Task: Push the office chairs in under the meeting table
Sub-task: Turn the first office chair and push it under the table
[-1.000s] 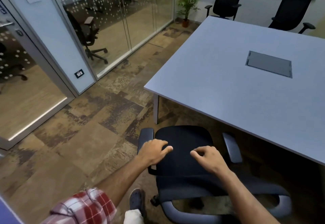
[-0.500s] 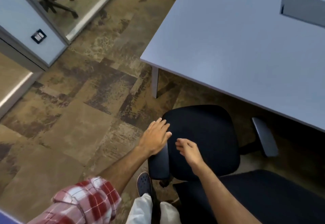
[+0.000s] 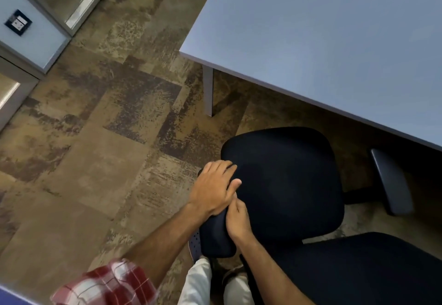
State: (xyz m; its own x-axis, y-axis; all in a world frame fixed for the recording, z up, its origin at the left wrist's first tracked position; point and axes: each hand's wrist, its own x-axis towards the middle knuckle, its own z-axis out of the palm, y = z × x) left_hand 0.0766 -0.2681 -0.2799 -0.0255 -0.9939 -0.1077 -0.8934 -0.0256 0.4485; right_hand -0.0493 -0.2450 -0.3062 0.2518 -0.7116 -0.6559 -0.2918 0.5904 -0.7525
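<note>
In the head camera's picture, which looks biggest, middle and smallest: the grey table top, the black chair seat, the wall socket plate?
1. Table top, largest, though cut off by the frame.
2. Chair seat.
3. Socket plate, smallest; it sits farther from the camera, which shrinks it further.

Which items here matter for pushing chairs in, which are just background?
Job:
black fabric office chair
grey-blue meeting table
left hand, on the chair's left armrest
right hand

Background:
blue wall socket plate
patterned brown carpet
</note>
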